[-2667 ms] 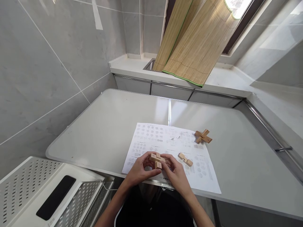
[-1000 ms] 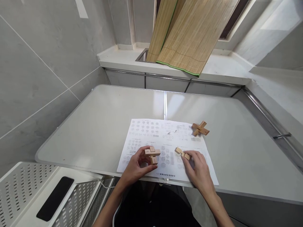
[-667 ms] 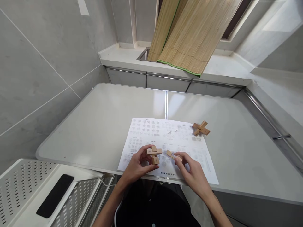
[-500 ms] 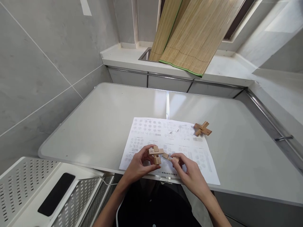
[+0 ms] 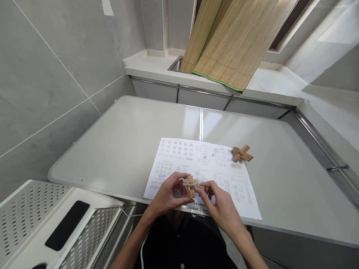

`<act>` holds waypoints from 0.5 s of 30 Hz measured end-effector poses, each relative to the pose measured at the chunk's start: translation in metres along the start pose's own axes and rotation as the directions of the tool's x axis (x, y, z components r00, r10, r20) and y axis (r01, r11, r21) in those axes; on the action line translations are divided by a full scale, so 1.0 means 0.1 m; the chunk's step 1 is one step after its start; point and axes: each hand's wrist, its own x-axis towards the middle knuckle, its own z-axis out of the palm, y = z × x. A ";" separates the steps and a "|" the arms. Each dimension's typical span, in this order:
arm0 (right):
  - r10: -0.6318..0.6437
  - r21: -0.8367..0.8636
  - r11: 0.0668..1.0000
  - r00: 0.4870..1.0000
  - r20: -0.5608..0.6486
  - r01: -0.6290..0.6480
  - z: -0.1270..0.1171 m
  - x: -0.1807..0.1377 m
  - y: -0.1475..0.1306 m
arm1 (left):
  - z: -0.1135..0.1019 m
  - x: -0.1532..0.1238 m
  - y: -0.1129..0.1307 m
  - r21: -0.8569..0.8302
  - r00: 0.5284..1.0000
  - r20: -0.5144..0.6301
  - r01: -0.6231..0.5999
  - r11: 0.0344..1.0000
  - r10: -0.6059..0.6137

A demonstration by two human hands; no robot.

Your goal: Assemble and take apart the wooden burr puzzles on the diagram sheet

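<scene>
My left hand [image 5: 167,196] grips a small wooden puzzle assembly [image 5: 190,185] of crossed notched blocks, held just above the near edge of a printed instruction sheet [image 5: 179,158]. My right hand [image 5: 220,203] pinches a single wooden puzzle piece [image 5: 201,188] and presses its end against the right side of that assembly. A second, finished wooden cross puzzle [image 5: 241,154] lies at the sheet's far right corner, out of reach of both hands.
The sheet lies on a white folding table [image 5: 126,145] with a centre seam. A perforated white rack [image 5: 33,213] with a black phone [image 5: 66,225] stands at lower left. A bamboo blind [image 5: 227,45] leans over the back counter [image 5: 151,69]. Tiled wall on the left.
My right hand left the assembly, picked the loose wooden piece off the sheet and carried it left to the assembly in my left hand.
</scene>
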 end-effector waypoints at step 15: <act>-0.070 -0.075 0.995 0.998 0.006 0.070 0.06 -0.04 -0.07 | 0.00 -0.02 0.01 0.093 0.997 0.070 -0.030 0.995 0.023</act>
